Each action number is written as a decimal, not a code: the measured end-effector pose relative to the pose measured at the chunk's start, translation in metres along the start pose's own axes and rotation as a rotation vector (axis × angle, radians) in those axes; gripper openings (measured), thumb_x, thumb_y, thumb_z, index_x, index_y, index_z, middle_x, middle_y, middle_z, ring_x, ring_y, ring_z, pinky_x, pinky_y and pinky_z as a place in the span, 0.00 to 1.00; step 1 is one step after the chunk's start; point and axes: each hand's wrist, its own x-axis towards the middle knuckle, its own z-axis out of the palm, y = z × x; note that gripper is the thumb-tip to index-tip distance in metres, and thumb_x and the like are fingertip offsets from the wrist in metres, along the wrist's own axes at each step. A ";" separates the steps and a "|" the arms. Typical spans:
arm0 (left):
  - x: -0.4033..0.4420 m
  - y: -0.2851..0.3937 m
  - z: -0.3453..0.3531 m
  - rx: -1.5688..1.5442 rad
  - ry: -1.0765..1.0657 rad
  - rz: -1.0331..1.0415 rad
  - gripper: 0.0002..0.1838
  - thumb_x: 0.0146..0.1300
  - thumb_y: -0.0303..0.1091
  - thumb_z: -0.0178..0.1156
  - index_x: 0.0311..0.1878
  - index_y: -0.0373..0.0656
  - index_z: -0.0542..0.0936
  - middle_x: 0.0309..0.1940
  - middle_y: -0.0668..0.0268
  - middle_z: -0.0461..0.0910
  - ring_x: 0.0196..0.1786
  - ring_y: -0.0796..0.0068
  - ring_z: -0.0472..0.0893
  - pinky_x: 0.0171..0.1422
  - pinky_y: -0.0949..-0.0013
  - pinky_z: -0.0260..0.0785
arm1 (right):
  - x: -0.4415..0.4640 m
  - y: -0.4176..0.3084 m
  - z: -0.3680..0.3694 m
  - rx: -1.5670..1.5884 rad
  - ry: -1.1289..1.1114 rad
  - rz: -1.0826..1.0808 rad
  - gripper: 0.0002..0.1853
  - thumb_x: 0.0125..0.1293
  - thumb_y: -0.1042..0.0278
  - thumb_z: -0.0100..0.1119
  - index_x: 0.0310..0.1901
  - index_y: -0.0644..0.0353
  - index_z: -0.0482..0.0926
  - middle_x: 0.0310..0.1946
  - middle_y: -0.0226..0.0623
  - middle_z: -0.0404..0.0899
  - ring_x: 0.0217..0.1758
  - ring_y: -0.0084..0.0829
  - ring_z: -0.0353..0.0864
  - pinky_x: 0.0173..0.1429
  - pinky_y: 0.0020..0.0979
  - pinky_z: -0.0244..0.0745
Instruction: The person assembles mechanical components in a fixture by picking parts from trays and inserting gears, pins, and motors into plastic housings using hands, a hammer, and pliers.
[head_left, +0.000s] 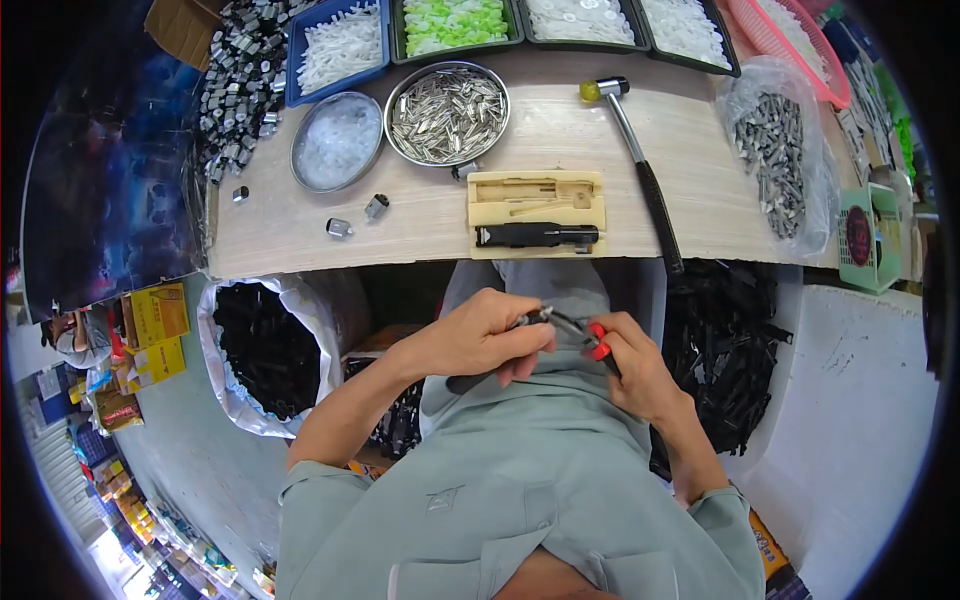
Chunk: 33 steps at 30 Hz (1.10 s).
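The small, slim black piece (534, 318) could drop if the left hand (485, 335) loosens, or get scratched if the red-handled metal tool (600, 351), apparently pliers, skids. It lies between the hands, at six o'clock from the cream rectangular block (487, 210). The left forearm slants in from eight o'clock, fingers curled around the piece; the right hand (640, 368) enters from five o'clock, fingers wrapped around the tool.
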 end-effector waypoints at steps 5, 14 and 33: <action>0.016 0.004 -0.001 0.475 0.386 0.339 0.06 0.68 0.30 0.66 0.42 0.37 0.81 0.25 0.67 0.81 0.27 0.83 0.76 0.32 0.73 0.69 | 0.000 0.007 0.012 0.018 0.286 0.147 0.23 0.46 0.93 0.56 0.47 0.71 0.76 0.57 0.54 0.74 0.60 0.55 0.76 0.64 0.42 0.74; 0.039 0.018 -0.019 1.245 0.684 0.564 0.19 0.50 0.28 0.76 0.45 0.40 0.82 0.43 0.61 0.81 0.45 0.56 0.82 0.46 0.59 0.76 | 0.000 -0.009 0.022 0.106 0.193 0.298 0.21 0.51 0.90 0.53 0.50 0.73 0.76 0.61 0.57 0.72 0.65 0.58 0.73 0.70 0.44 0.68; 0.042 0.035 -0.011 1.206 0.661 0.638 0.18 0.49 0.28 0.76 0.44 0.40 0.82 0.41 0.60 0.82 0.45 0.55 0.83 0.46 0.59 0.76 | 0.016 -0.022 0.022 0.125 0.282 0.302 0.20 0.54 0.90 0.53 0.50 0.72 0.77 0.58 0.56 0.73 0.60 0.56 0.76 0.66 0.41 0.71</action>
